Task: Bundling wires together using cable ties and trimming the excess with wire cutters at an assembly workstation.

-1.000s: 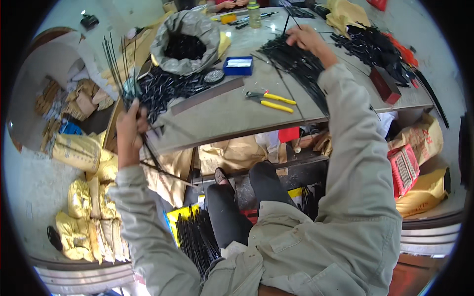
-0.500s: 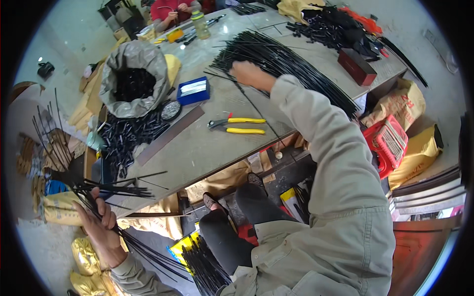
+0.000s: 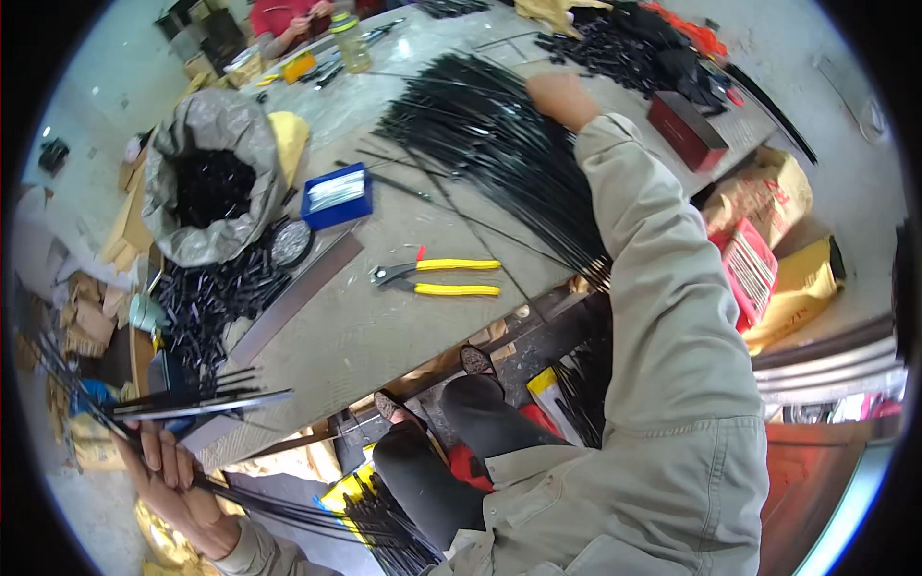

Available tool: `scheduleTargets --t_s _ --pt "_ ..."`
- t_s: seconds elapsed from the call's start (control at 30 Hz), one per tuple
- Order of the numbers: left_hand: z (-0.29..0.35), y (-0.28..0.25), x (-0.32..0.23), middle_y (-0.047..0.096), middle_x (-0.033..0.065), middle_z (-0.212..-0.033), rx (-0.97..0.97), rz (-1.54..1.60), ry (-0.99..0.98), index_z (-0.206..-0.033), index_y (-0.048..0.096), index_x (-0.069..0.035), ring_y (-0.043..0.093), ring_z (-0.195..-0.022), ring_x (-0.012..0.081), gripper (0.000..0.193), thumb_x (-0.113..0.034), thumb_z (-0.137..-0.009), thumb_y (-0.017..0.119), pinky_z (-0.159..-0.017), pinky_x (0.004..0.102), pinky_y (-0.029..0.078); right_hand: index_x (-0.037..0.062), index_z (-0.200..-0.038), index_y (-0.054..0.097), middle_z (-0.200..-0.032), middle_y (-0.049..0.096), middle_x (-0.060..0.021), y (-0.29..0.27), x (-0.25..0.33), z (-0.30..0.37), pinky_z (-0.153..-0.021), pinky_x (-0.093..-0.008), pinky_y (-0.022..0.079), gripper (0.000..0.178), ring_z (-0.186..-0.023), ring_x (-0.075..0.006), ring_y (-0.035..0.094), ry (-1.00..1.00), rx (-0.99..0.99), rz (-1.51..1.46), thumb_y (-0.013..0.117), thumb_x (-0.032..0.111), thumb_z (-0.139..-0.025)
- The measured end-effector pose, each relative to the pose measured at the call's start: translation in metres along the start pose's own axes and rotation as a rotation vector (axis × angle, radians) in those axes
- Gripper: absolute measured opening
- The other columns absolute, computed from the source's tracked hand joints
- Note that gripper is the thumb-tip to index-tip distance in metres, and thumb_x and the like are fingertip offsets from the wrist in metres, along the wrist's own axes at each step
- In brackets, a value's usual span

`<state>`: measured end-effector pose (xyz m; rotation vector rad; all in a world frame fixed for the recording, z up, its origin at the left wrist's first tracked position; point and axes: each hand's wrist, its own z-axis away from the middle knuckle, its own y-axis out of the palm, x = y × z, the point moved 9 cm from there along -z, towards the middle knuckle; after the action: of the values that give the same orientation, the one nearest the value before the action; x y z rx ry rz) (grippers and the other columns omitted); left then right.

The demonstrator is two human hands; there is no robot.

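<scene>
My left hand (image 3: 173, 480) is closed around a bunch of thin black rods (image 3: 279, 507) at the lower left. Their upper ends fan out past my fingers, and the tips are blurred. Across the table, my right hand (image 3: 564, 100) rests against the far right side of a large heap of similar thin black rods (image 3: 480, 130). Its fingers are turned away and hidden, so their grip does not show. A few loose rods lie apart, left of the heap. Yellow-handled pliers (image 3: 437, 276) lie between my arms with their jaws to the left.
Beyond the left hand are a grey sack (image 3: 158, 226) of small black parts, spilled black parts (image 3: 216, 298), a blue box (image 3: 338, 197) and a flat metal bar (image 3: 298, 302). A dark red box (image 3: 687, 132) stands right of the heap. Opposite sits a co-worker in red (image 3: 279, 17).
My right hand has gone from the heap's left side to its far right side. The heap has shifted left and spread toward me. My left hand still grips its bunch, slightly lower.
</scene>
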<state>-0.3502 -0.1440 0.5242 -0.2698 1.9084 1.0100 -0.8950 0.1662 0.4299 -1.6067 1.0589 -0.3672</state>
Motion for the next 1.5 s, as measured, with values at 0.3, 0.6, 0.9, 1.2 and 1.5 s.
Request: scheduleTargets --t_s 0.3,0.6,0.9,1.2,1.5 --pt "0.013 0.002 0.01 0.037 -0.0032 -0.059 -0.058 -0.128 -0.024 -0.088 0.05 -0.006 0.02 -0.038 0.0027 0.023 -0.028 -0.092 0.045 -0.031 0.0176 0.017 0.0089 -0.078 0.064 -0.086 0.065 -0.0086 -0.02 0.024 0.045 -0.064 -0.0407 0.046 0.014 -0.082 -0.0242 0.063 -0.058 -0.044 -0.009 0.054 0.017 -0.075" --pt "0.05 0.022 0.034 0.041 -0.0023 -0.059 -0.061 -0.322 -0.038 -0.077 0.047 -0.008 0.022 -0.037 0.0036 0.027 -0.031 -0.092 0.045 -0.033 0.0182 0.016 0.0105 -0.07 0.064 -0.069 0.062 -0.0051 -0.08 0.124 0.093 -0.053 -0.0358 0.045 0.011 -0.065 -0.0202 0.061 -0.091 -0.303 -0.073 0.059 0.019 -0.071" --pt "0.087 0.038 0.073 0.046 -0.0005 -0.059 -0.068 -0.302 -0.032 -0.086 0.054 -0.004 0.036 -0.045 0.006 0.034 -0.034 -0.093 0.04 -0.041 0.0198 0.026 0.0002 -0.113 0.042 -0.085 0.057 -0.0044 -0.218 0.371 0.291 -0.066 -0.0278 0.047 0.04 -0.075 -0.0143 0.058 -0.474 0.304 -2.143 0.06 0.019 -0.083" --pt "0.115 0.012 0.057 0.055 0.0024 -0.066 -0.097 -0.099 0.0 -0.092 0.054 0.0 0.036 -0.046 0.0048 0.027 -0.027 -0.091 0.048 -0.041 0.0208 0.028 0.0004 -0.115 0.041 -0.082 0.055 -0.0052 -0.258 0.338 0.326 -0.066 -0.0268 0.046 0.041 -0.074 -0.0177 0.058 -0.55 -0.306 -1.504 0.059 0.019 -0.083" --pt "0.107 0.042 0.054 0.061 0.0109 -0.095 0.063 0.181 -0.118 -0.116 0.046 0.002 0.056 -0.078 0.0145 0.033 -0.02 -0.091 0.046 -0.069 0.0233 0.042 0.0013 -0.114 0.041 -0.076 0.054 -0.0057 -0.213 0.37 0.327 -0.061 -0.0245 0.045 0.031 -0.065 -0.0121 0.056 -0.586 0.667 -1.97 0.049 0.017 -0.089"
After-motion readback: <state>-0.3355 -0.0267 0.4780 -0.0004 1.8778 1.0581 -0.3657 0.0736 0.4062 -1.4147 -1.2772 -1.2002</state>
